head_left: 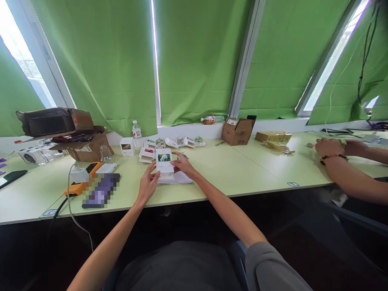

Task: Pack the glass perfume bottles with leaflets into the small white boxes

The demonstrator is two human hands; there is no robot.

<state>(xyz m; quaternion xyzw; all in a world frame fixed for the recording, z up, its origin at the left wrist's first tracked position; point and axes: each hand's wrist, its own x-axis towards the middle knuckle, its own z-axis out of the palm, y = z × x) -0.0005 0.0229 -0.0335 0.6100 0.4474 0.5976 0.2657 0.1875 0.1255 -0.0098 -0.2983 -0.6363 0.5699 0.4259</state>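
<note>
Between my two hands is a small white paper box (pixel 164 165) with a picture of white flowers on its face. My left hand (pixel 148 184) grips its lower left edge, thumb against the front. The fingers of my right hand (pixel 182 165) close on its right side. Beneath it, a white sheet (pixel 183 178) lies on the table. Just behind are flat white cartons with flower pictures (pixel 148 151) and several round green-and-white items in white wrapping (pixel 178 141). Whether the held box contains anything is hidden.
A white box (pixel 127 146) and a water bottle (pixel 136 131) stand behind on the left. Torn cardboard boxes (pixel 86 149), an orange power strip (pixel 75 188) and a blurred phone (pixel 101 191) lie left. A brown carton (pixel 238 131) stands right; another person's hands (pixel 330 148) rest farther right.
</note>
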